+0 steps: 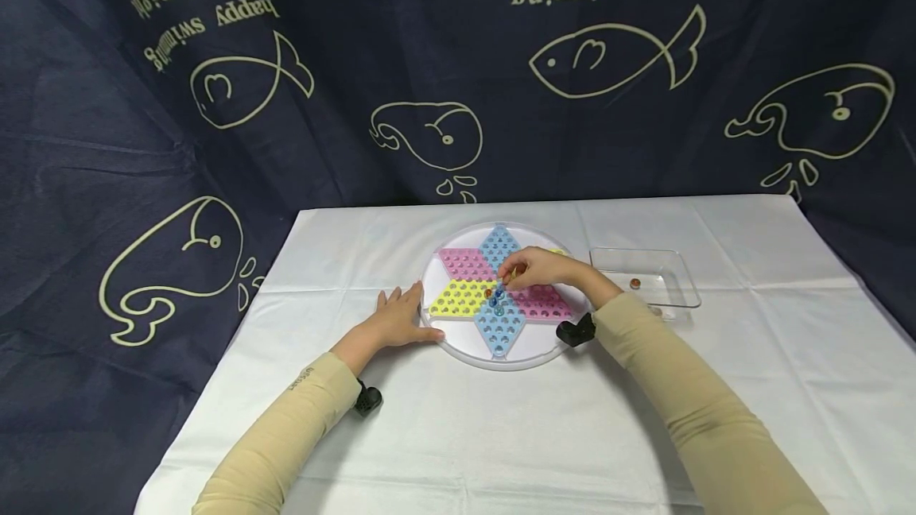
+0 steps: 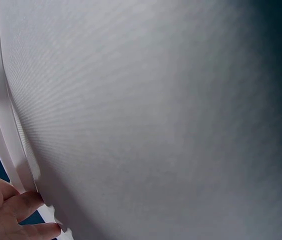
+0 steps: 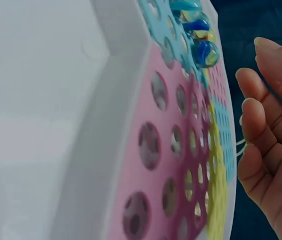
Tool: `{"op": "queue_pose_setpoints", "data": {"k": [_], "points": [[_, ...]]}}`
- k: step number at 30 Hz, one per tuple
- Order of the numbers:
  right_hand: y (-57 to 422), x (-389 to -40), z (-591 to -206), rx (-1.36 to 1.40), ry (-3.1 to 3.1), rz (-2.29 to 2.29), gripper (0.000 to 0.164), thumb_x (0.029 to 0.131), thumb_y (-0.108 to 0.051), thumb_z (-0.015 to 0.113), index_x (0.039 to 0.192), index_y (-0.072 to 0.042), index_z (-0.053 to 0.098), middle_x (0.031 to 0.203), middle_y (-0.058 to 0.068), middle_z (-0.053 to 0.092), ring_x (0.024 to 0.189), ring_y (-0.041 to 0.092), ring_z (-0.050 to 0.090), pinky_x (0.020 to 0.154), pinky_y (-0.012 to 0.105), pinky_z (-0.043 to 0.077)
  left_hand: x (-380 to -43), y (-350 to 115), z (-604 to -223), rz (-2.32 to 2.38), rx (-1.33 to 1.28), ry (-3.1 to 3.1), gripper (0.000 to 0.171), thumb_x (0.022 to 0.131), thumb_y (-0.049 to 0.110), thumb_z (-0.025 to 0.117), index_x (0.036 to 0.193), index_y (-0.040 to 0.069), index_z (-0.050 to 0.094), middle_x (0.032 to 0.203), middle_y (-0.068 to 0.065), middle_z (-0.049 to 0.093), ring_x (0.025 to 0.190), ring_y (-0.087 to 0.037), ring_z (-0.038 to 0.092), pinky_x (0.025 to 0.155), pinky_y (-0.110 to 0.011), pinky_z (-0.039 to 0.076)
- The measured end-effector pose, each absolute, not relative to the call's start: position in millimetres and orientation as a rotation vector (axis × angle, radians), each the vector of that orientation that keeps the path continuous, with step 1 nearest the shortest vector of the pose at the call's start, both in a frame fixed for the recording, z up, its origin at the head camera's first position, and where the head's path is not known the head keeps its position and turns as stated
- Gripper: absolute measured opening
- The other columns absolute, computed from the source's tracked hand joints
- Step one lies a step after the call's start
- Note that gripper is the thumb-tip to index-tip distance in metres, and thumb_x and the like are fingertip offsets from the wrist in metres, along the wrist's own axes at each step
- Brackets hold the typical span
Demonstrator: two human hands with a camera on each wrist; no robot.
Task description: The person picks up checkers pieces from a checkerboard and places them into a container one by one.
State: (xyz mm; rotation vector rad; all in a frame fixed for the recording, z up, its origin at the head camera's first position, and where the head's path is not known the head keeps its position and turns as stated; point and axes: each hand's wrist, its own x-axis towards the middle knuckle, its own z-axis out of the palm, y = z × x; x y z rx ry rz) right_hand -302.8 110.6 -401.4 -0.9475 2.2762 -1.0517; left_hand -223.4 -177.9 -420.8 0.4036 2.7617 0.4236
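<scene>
A round white Chinese checkers board (image 1: pixel 458 338) with a pink, yellow and blue star of holes lies on the table. Several glass marbles (image 1: pixel 498 310) sit near its centre. In the right wrist view, a blue-swirled marble (image 3: pixel 205 53) rests beside others on the blue holes. My right hand (image 1: pixel 538 267) hovers over the board's middle, close to the marbles. Its fingers (image 3: pixel 253 117) are loosely bent, with no marble visible between them and the thumb. At the board's left edge, my left hand (image 1: pixel 397 320) spreads its fingers and touches the rim.
A clear plastic box (image 1: pixel 676 292) stands right of the board, with an orange-brown marble (image 1: pixel 635 283) inside. White cloth (image 1: pixel 458 435) covers the table. Behind it hangs a dark blue curtain (image 1: pixel 458 38) with fish and whale drawings.
</scene>
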Motion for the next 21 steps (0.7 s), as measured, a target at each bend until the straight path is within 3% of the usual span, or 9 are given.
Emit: {"op": "queue_pose_setpoints", "data": {"k": [21], "points": [[97, -300, -408, -0.948, 2.339, -0.901, 0.024, 0.08, -0.006, 0.065, 0.103, 0.002, 0.064, 0.085, 0.003, 0.061, 0.075, 0.009, 0.05, 0.069, 0.02, 0.045, -227, -178, -424, 0.41, 0.409, 2.758, 0.106, 0.075, 0.058, 0.064, 0.145, -0.003, 0.013, 0.151, -0.018, 0.017, 0.136, -0.045, 0.012, 0.109, -0.058, 0.0]]}}
